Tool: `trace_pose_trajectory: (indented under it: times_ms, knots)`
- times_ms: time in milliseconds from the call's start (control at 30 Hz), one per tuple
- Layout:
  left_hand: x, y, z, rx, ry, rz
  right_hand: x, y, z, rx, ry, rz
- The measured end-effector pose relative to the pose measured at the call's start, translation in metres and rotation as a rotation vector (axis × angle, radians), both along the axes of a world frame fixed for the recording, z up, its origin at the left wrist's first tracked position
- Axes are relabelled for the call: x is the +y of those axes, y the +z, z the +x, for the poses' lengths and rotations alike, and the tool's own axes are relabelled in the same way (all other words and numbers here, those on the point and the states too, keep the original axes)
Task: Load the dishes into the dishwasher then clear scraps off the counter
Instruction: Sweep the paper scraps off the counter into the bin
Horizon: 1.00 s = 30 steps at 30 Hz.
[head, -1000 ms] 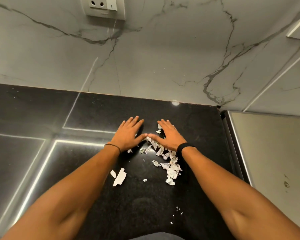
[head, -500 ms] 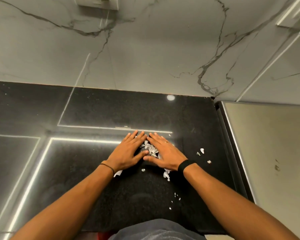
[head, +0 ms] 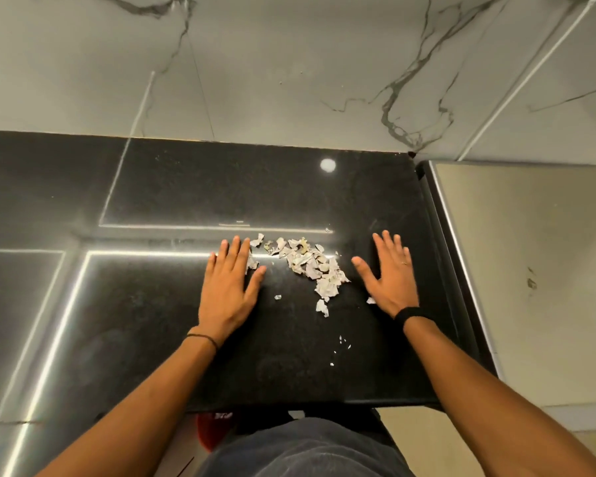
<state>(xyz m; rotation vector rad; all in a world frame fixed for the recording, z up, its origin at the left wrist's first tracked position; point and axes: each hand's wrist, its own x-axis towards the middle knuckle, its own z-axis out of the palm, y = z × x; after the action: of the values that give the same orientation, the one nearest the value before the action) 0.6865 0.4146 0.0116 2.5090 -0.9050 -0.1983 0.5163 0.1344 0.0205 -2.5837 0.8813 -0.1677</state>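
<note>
Scrap-clearing step: scraps (head: 310,266) heaped on the bench (head: 152,321) between left hand (head: 226,290) and right hand (head: 391,280). Both flat, fingers (head: 236,249) straight, holding nothing; left at the heap's edge. Next, likely: sweep together, scoop up.

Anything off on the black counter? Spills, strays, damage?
Torn whitish scraps lie heaped on the counter between the open left hand and right hand. Strays sit outside the heap: small crumbs nearer the front edge, one bit by the right wrist. A dark smudge marks the beige panel at right. No damage visible.
</note>
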Motion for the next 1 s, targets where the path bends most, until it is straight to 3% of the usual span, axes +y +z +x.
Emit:
trace_pose_trajectory:
  times_ms: [233,400,667,833,1000]
  knots:
    - [-0.07,0.0,-0.02,0.009,-0.072,0.001,0.08,-0.002,0.068,-0.037,0.106,0.093]
    - [-0.061,0.003,-0.005,0.097,-0.179,-0.161,0.07,0.01,0.041,-0.161,0.098,0.241]
    - [-0.079,0.003,0.025,0.097,-0.261,-0.13,0.134,0.002,-0.052,0.013,0.037,0.033]
    - [-0.096,0.005,0.024,0.103,-0.29,-0.104,0.148,0.0,-0.032,0.125,0.016,-0.092]
    - [-0.088,0.006,0.018,0.182,-0.301,-0.182,0.132,-0.002,0.014,0.075,0.05,-0.135]
